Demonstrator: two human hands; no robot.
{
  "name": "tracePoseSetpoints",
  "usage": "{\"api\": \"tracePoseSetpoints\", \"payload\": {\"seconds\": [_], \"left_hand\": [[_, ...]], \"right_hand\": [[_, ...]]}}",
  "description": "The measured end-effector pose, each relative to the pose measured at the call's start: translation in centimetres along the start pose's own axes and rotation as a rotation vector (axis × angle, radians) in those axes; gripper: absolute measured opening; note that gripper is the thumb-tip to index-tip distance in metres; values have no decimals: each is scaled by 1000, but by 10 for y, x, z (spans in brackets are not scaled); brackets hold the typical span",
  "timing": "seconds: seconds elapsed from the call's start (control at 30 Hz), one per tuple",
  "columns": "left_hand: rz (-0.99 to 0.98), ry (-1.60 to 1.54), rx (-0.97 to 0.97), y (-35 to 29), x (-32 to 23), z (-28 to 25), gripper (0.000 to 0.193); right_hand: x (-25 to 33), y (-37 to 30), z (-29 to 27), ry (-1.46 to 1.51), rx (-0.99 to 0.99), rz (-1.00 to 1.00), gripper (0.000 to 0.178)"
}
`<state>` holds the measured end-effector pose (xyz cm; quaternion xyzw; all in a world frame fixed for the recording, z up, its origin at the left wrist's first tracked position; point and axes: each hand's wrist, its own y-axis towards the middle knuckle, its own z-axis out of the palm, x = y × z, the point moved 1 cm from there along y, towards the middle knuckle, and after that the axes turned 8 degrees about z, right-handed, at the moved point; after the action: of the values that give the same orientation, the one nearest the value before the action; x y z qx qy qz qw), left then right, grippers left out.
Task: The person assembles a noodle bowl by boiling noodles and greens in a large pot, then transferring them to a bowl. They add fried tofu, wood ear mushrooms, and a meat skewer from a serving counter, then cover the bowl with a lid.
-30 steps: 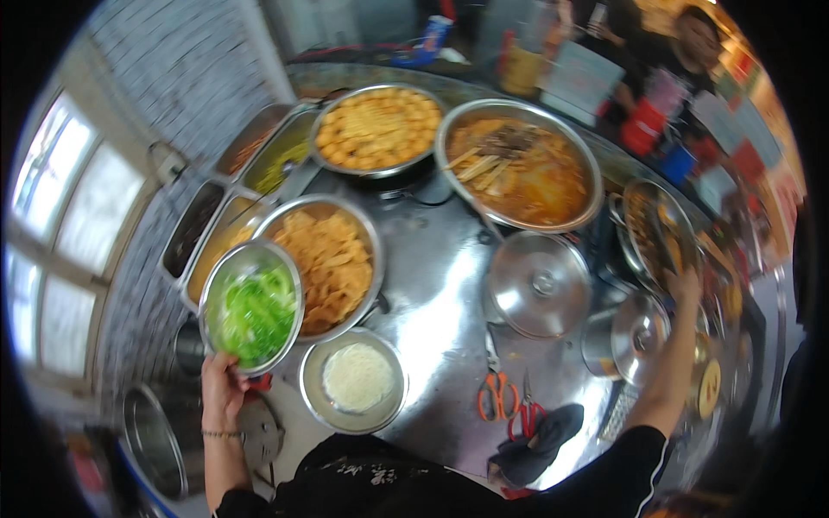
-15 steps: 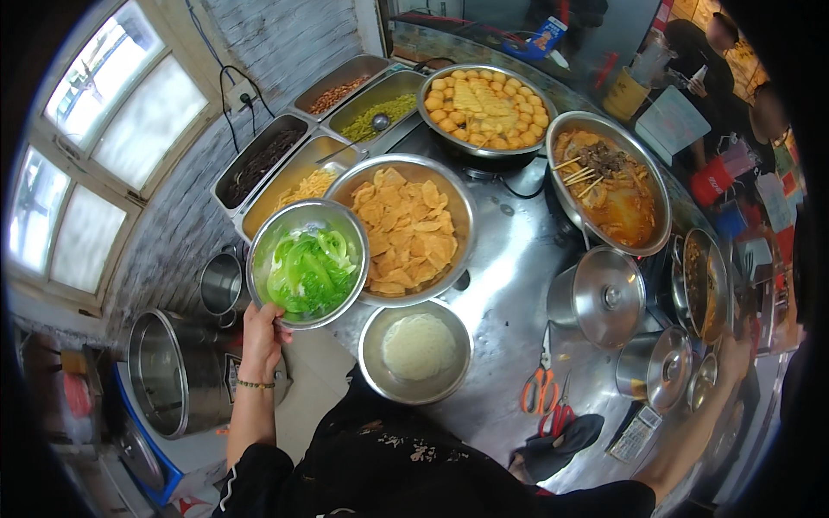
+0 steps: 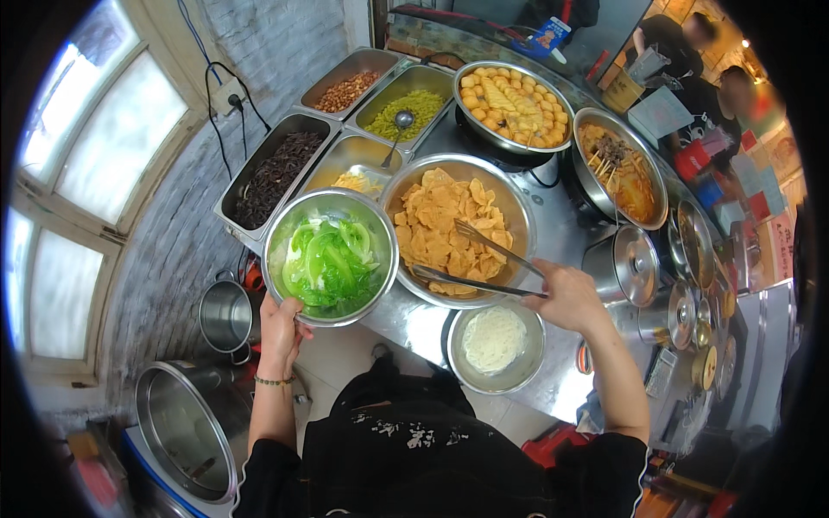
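In the head view, a wide steel bowl (image 3: 516, 203) is holding a heap of orange crisps (image 3: 449, 211). Just left of the wide steel bowl, the left hand (image 3: 281, 332) is gripping a smaller steel bowl (image 3: 373, 217) at its near edge, the thumb pressing on the rim. Green leafy lettuce (image 3: 332, 263) is lying inside that one. The smaller bowl is overlapping the wide steel bowl's left edge from this angle; I cannot tell whether they are touching.

At the wide steel bowl's right side, the right hand (image 3: 566, 298) is clasping a pair of steel tongs (image 3: 480, 282). The two tong arms are reaching over the crisps and standing spread; I cannot tell whether the tips are touching the crisps.

A bowl (image 3: 534, 350) of white noodles (image 3: 492, 339) is sitting on the near side of the wide steel bowl. Beyond it to the left, metal trays (image 3: 354, 155) are holding dark, green, yellow and brown foods, a ladle (image 3: 404, 121) resting in the green. Beyond it to the right, golden balls (image 3: 479, 99) are filling one pan, and skewers (image 3: 611, 164) are lying in another, with reddish broth.
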<state>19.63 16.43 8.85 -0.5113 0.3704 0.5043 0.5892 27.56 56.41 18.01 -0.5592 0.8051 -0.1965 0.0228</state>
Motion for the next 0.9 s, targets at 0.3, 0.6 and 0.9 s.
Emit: {"api": "tracePoseSetpoints", "payload": {"seconds": [0.3,0.6,0.9], "left_hand": [[-77,21,64,17,11,-22,33],[-67,51,63,3,11,-11,35],[-55,37,66,0,24,8,36]], "right_hand": [[52,40,34,-270,28,-50,33],[36,40,32,-171,-44,-92,29],[-5,10,-13,21,-93,30,30]]}}
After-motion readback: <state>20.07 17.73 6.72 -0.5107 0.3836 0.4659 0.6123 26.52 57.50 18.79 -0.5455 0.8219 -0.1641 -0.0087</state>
